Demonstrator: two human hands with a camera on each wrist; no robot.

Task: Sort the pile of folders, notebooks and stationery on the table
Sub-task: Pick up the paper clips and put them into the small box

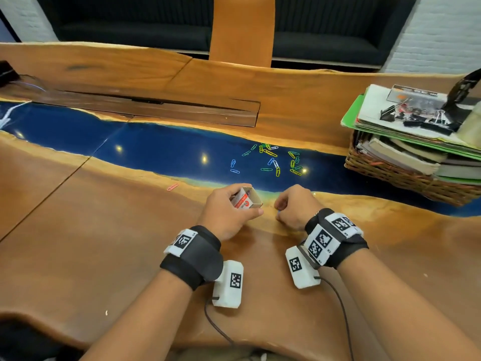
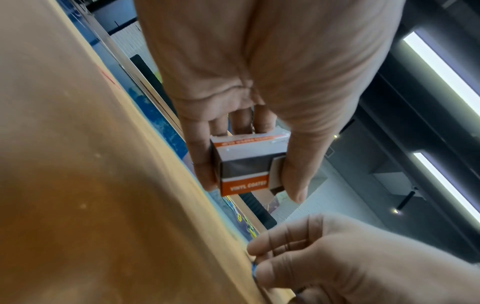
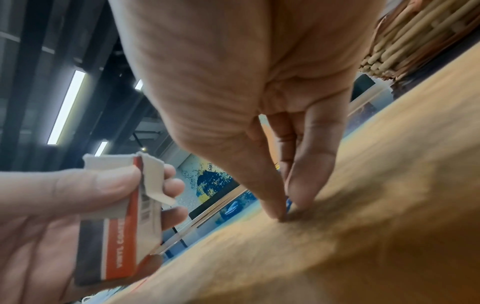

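Head view: left hand grips a small open paper-clip box just above the table; loose paper clips lie scattered beyond on the blue strip. Left wrist view: fingers and thumb clamp the box sides. Right wrist view: right hand pinches a blue clip (largely hidden) against the wood.

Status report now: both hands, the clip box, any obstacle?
Left hand holds open clip box. Right hand pinches blue clip on table. Loose clips beyond; nothing blocking.
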